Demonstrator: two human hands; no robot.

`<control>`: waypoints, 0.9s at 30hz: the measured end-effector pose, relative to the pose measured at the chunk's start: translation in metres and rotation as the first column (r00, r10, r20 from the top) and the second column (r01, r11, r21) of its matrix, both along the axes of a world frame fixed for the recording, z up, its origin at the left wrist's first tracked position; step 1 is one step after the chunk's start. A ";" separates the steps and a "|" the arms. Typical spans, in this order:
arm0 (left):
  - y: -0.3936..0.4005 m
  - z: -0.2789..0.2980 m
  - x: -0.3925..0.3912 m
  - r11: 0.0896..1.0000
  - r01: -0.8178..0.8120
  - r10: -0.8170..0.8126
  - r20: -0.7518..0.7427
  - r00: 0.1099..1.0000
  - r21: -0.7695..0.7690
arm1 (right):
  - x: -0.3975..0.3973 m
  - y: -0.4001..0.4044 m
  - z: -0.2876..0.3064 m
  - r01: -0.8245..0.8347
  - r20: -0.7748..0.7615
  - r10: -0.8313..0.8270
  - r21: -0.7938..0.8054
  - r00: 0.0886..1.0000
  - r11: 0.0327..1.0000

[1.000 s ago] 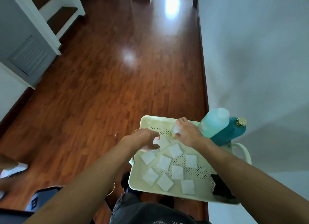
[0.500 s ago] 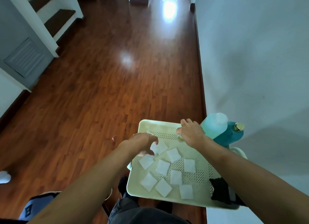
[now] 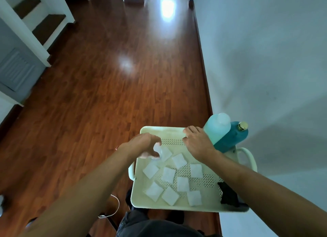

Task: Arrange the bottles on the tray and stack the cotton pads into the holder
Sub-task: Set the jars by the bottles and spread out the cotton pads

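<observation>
Both bare forearms outstretched, left hand (image 3: pixel 145 145) curled, right hand (image 3: pixel 197 142) palm-down, fingers bent.

Two bare forearms without sleeves, bare hands (image 3: pixel 197 144), dark grey trousers (image 3: pixel 150 226) at the lower edge

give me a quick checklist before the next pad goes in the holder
1. Left hand holds a cotton pad: ok.
2. Loose pads lie flat and separate on the tray: ok.
3. Holder in sight: cannot tell; a dark object sits at the tray's right edge.
4. Right hand free: cannot tell, its palm is hidden.
5. Light blue bottle and teal bottle clear of the pads: ok.
</observation>
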State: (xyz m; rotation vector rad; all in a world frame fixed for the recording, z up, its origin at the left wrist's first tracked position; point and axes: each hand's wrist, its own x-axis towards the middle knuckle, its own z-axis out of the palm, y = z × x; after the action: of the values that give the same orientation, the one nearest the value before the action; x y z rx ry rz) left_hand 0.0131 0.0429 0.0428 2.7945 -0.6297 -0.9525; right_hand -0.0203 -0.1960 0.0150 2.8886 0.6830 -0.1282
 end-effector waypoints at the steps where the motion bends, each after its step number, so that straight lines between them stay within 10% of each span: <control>1: -0.001 0.002 0.005 1.000 -0.005 0.005 0.015 1.000 -0.008 | -0.005 -0.002 -0.001 0.003 0.022 -0.005 0.049 1.000 0.999; 27: -0.098 -0.040 0.030 0.976 -0.122 0.164 0.239 0.957 -0.180 | -0.154 -0.016 -0.059 0.560 -0.465 -0.358 0.430 0.809 0.708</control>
State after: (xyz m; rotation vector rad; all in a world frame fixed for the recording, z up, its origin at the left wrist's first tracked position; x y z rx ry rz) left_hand 0.0435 -0.0555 0.0026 2.7882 -0.4982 -0.4972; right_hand -0.1746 -0.2119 -0.0435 3.5960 -0.0381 -0.6260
